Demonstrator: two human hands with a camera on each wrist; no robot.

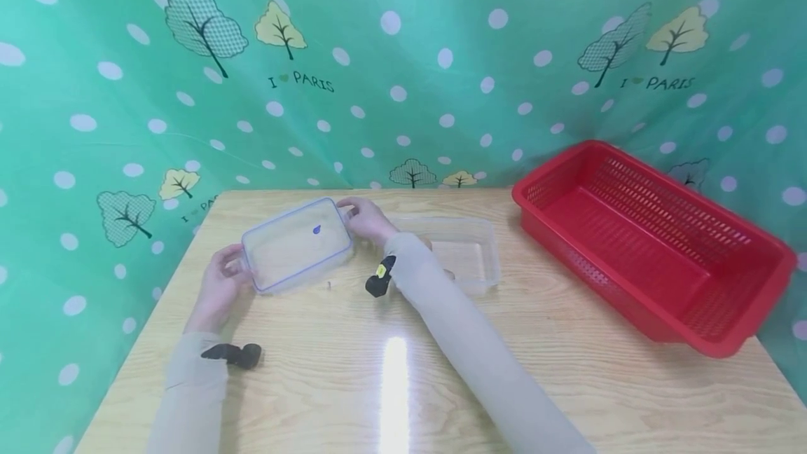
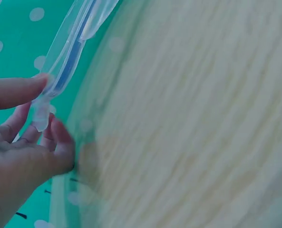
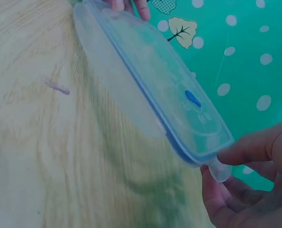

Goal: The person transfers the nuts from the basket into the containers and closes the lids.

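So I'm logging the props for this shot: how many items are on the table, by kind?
Clear lid, held at its ends by left hand and right hand: 1
Clear container: 1
Red basket: 1
Total: 3

The clear rectangular plastic lid [image 1: 296,244] with its blue seal rim looks smooth and slightly glossy. The clear plastic container [image 1: 463,254] beside it is equally see-through. The pale wooden counter [image 1: 391,377] shows fine grain under a shiny finish that catches light. The red slotted plastic basket [image 1: 649,237] looks smooth; the green dotted backdrop [image 1: 403,76] is soft, matt cloth.
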